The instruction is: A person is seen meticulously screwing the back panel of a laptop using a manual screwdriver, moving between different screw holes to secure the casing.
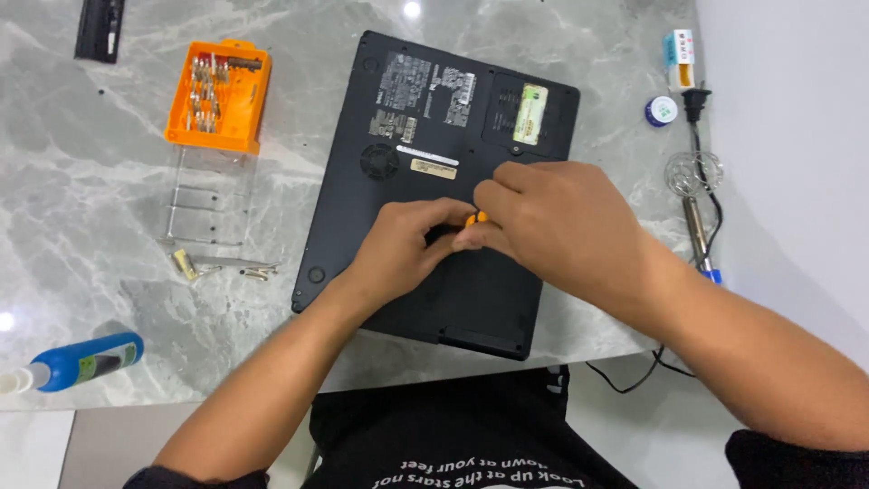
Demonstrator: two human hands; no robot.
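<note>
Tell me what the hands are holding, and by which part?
Both the left hand and the right hand pinch a small orange tool over the upturned laptop; which part cannot be told.

White and grey rectangular labels (425,86) cover the upturned black laptop's (362,208) base, with a pale green sticker (530,101) at its far right. A narrow cream strip label (433,166) lies near the fan vent. A small white-and-blue package (681,56) stands on the tabletop (81,217) beyond the laptop's right corner.

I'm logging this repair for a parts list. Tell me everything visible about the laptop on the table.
The laptop is black, matte plastic by its look, lying closed and bottom-up, slightly skewed on the grey marble table. Its underside shows stickers, a round fan vent, rubber feet and a panel with a pale label. Both hands, left and right, rest on its middle, pinching something small and orange.
</note>
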